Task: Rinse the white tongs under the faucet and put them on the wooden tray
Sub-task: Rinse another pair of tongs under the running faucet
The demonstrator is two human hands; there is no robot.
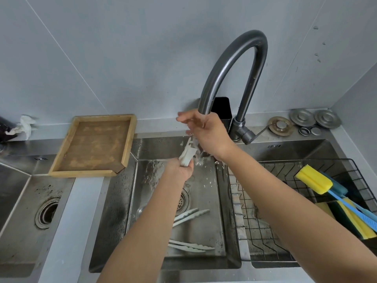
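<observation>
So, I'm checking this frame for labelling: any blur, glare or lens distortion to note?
Head view: wide-angle bending curves the wall seams and sink edges; motion blur softens the right hand and the white tongs gripped by the left hand in splashing water; soft daylight glare on the steel; the wooden tray is sharp.

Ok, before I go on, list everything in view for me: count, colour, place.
white tongs: 1, white, held under the faucet, water splashing on them
other tongs: 2, white, on the sink floor and
faucet: 1, dark grey, behind the middle sink
wooden tray: 1, light wood, left of the sink, nothing on it
wire rack: 1, black, right basin
sponge brush: 1, yellow head, blue handle, on rack
sponges: yellow and green, rack's right end, count unclear
metal discs: several, silver and brass, counter back right
crumpled tissue: 1, white, far left
left hand: grips the tongs' hinge end
right hand: fingers spread under the spout
</observation>
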